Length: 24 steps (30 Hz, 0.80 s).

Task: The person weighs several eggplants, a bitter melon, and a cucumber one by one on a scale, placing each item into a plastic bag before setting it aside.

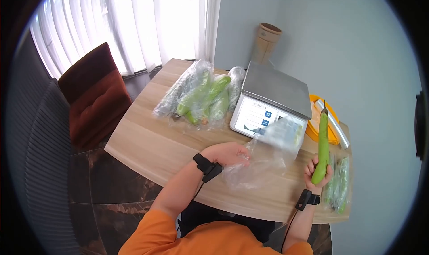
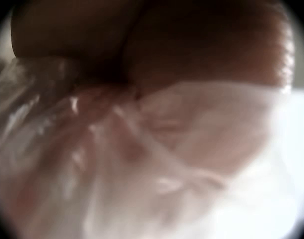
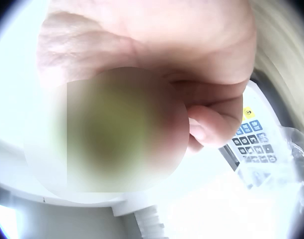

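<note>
My left hand (image 1: 228, 154) pinches a thin clear plastic bag (image 1: 257, 168) over the table in front of the scale. In the left wrist view the crumpled film (image 2: 117, 164) overlaps the fingers. My right hand (image 1: 310, 177) grips a long green eggplant (image 1: 322, 141) by its thick lower end. It stands nearly upright, its dark stem pointing up. The right wrist view shows the eggplant's green end only as a blur (image 3: 107, 124) under the palm. Part of the bag lies over the display side of the scale (image 1: 275, 87).
Several bagged green vegetables (image 1: 205, 96) lie left of the scale. More wrapped ones (image 1: 342, 183) are at the table's right edge. Behind the right hand sits an orange basket (image 1: 330, 141) with a plastic film roll (image 1: 342, 134). A red chair (image 1: 100, 103) stands left of the table (image 1: 147, 134).
</note>
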Each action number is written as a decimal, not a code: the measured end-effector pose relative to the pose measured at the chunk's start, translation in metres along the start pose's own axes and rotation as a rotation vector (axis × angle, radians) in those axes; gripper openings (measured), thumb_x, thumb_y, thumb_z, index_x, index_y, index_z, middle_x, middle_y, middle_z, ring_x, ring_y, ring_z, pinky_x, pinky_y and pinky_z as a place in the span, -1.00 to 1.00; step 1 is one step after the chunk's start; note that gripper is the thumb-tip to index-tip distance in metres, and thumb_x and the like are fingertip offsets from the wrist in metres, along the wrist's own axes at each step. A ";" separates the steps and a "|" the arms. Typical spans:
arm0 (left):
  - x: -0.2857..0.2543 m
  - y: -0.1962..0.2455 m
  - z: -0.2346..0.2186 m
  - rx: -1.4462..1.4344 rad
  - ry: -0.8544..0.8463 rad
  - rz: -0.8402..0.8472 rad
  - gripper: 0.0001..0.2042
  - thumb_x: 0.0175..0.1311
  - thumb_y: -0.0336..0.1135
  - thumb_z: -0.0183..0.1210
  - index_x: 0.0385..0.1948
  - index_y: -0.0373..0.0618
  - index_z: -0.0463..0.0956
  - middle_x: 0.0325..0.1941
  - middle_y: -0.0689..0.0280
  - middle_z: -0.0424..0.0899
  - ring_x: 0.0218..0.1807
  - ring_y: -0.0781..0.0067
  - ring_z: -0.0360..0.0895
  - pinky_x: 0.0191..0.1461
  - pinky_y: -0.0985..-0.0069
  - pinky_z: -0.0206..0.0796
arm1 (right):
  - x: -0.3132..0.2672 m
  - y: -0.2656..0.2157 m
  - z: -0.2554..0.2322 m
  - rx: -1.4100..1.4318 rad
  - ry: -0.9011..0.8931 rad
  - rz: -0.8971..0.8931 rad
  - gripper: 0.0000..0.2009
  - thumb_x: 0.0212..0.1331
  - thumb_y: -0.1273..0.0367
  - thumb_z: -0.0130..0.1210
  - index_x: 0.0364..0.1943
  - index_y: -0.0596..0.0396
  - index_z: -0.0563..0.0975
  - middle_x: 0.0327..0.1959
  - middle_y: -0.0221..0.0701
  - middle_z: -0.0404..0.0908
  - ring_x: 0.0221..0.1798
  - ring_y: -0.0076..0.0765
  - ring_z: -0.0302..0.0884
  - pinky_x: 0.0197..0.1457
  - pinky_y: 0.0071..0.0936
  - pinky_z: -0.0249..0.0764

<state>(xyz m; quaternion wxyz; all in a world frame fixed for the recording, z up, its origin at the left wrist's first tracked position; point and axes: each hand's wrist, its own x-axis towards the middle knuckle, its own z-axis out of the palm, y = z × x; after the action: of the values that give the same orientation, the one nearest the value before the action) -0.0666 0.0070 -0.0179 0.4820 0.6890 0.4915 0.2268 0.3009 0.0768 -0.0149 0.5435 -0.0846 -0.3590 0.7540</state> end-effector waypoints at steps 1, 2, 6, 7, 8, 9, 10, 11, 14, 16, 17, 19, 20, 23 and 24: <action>-0.002 0.003 0.000 -0.005 0.022 -0.012 -0.64 0.15 -0.15 0.22 -0.07 -0.13 0.58 -0.22 0.18 0.70 -0.18 0.31 0.62 -0.01 0.43 0.39 | 0.001 0.001 0.006 -0.055 0.021 0.016 -0.39 0.10 0.09 0.12 0.20 0.05 0.27 -0.25 -0.40 0.32 -0.45 -0.51 0.17 -0.47 -0.58 0.18; 0.001 0.000 -0.001 0.015 0.049 0.001 -0.63 0.14 -0.14 0.23 -0.07 -0.13 0.58 -0.20 0.15 0.69 -0.16 0.26 0.61 0.00 0.42 0.39 | 0.002 0.001 0.013 -0.110 0.040 0.033 -0.37 0.09 0.10 0.12 0.22 0.05 0.25 -0.23 -0.40 0.33 -0.45 -0.52 0.18 -0.47 -0.58 0.19; 0.007 -0.012 0.002 -0.002 0.112 0.035 -0.60 0.12 -0.10 0.24 -0.07 -0.14 0.58 -0.12 0.08 0.66 -0.07 0.15 0.58 0.04 0.38 0.37 | 0.009 -0.010 0.055 -0.589 0.068 0.007 -0.28 0.05 0.18 0.12 0.34 0.05 0.16 -0.19 -0.39 0.38 -0.36 -0.54 0.29 -0.41 -0.61 0.29; 0.007 -0.013 0.004 -0.028 0.116 0.042 -0.59 0.11 -0.09 0.25 -0.07 -0.15 0.58 -0.10 0.07 0.65 -0.04 0.13 0.57 0.05 0.37 0.36 | 0.014 -0.015 0.068 -0.705 0.062 -0.005 -0.26 0.04 0.20 0.12 0.36 0.05 0.14 -0.17 -0.38 0.40 -0.31 -0.53 0.33 -0.35 -0.61 0.33; 0.008 -0.012 0.004 -0.009 0.107 0.036 -0.58 0.11 -0.08 0.25 -0.07 -0.15 0.57 -0.09 0.07 0.65 -0.04 0.14 0.56 0.05 0.37 0.36 | 0.024 -0.019 0.081 -0.820 0.055 -0.020 -0.24 0.03 0.22 0.12 0.38 0.05 0.12 -0.15 -0.37 0.42 -0.27 -0.52 0.37 -0.28 -0.61 0.36; 0.009 -0.012 0.005 0.011 0.098 0.030 -0.58 0.10 -0.08 0.26 -0.07 -0.15 0.57 -0.09 0.07 0.64 -0.04 0.14 0.56 0.05 0.37 0.35 | 0.034 -0.021 0.090 -0.936 0.050 -0.036 -0.23 0.02 0.25 0.11 0.40 0.05 0.10 -0.13 -0.36 0.44 -0.22 -0.51 0.40 -0.21 -0.61 0.39; 0.009 -0.012 0.004 0.031 0.088 0.025 -0.57 0.10 -0.07 0.27 -0.07 -0.15 0.57 -0.09 0.07 0.64 -0.03 0.14 0.56 0.06 0.37 0.35 | 0.046 -0.021 0.094 -0.986 0.036 -0.026 -0.25 0.05 0.30 0.11 0.39 0.05 0.10 -0.04 -0.35 0.43 -0.14 -0.48 0.42 -0.12 -0.58 0.39; 0.007 -0.010 0.003 0.036 0.081 0.022 -0.57 0.09 -0.07 0.27 -0.07 -0.16 0.57 -0.11 0.06 0.64 -0.05 0.14 0.56 0.04 0.37 0.35 | 0.057 -0.024 0.097 -1.036 0.024 -0.017 -0.27 0.07 0.34 0.10 0.39 0.06 0.11 0.05 -0.34 0.41 -0.05 -0.45 0.43 -0.02 -0.55 0.39; 0.006 -0.006 0.001 0.039 0.076 0.038 -0.57 0.09 -0.08 0.27 -0.08 -0.17 0.56 -0.14 0.06 0.64 -0.08 0.14 0.56 0.01 0.37 0.35 | 0.090 -0.026 0.103 -1.133 0.011 -0.001 -0.33 0.13 0.43 0.07 0.38 0.08 0.14 0.18 -0.32 0.37 0.09 -0.40 0.41 0.14 -0.48 0.35; 0.008 -0.012 0.001 0.037 0.094 0.061 -0.58 0.08 -0.08 0.28 -0.10 -0.18 0.56 -0.17 0.06 0.65 -0.10 0.14 0.56 -0.01 0.37 0.35 | 0.115 -0.022 0.092 -1.270 0.001 -0.070 -0.38 0.17 0.40 0.10 0.34 0.12 0.19 0.19 -0.32 0.36 0.13 -0.38 0.38 0.17 -0.43 0.32; 0.009 -0.015 0.002 0.022 0.099 0.064 -0.58 0.09 -0.08 0.28 -0.11 -0.19 0.56 -0.18 0.06 0.65 -0.12 0.15 0.57 -0.03 0.37 0.36 | 0.126 -0.019 0.093 -1.329 -0.010 -0.073 -0.39 0.16 0.39 0.10 0.33 0.13 0.20 0.18 -0.31 0.37 0.13 -0.38 0.38 0.17 -0.43 0.32; 0.012 -0.020 0.005 -0.005 0.105 0.069 -0.59 0.09 -0.09 0.28 -0.12 -0.20 0.56 -0.21 0.06 0.65 -0.14 0.17 0.57 -0.05 0.38 0.36 | 0.145 -0.015 0.096 -1.447 -0.030 -0.083 -0.40 0.16 0.37 0.12 0.31 0.15 0.22 0.17 -0.29 0.38 0.12 -0.37 0.38 0.17 -0.43 0.32; 0.013 -0.020 0.005 -0.013 0.108 0.076 -0.59 0.09 -0.09 0.28 -0.12 -0.19 0.56 -0.23 0.06 0.65 -0.16 0.18 0.57 -0.06 0.38 0.36 | 0.154 -0.012 0.095 -1.499 -0.047 -0.110 -0.40 0.15 0.36 0.12 0.30 0.16 0.23 0.14 -0.27 0.40 0.11 -0.36 0.39 0.16 -0.43 0.33; 0.011 -0.020 0.005 -0.021 0.117 0.096 -0.60 0.09 -0.10 0.28 -0.14 -0.20 0.56 -0.27 0.08 0.64 -0.19 0.22 0.56 -0.09 0.39 0.36 | 0.182 -0.001 0.090 -1.625 -0.094 -0.165 -0.40 0.12 0.32 0.14 0.27 0.15 0.25 0.06 -0.19 0.45 0.06 -0.32 0.42 0.13 -0.41 0.34; 0.011 -0.020 0.005 -0.017 0.124 0.108 -0.61 0.10 -0.10 0.28 -0.14 -0.20 0.56 -0.28 0.09 0.64 -0.20 0.23 0.56 -0.10 0.40 0.36 | 0.191 0.002 0.087 -1.654 -0.110 -0.164 -0.40 0.11 0.31 0.15 0.26 0.13 0.26 0.03 -0.16 0.47 0.04 -0.28 0.43 0.11 -0.40 0.35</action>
<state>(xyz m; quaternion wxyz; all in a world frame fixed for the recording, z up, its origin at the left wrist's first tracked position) -0.0675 0.0163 -0.0394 0.4436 0.6949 0.4806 0.2987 0.1789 0.2053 0.0976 0.3409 -0.3932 -0.8282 0.2078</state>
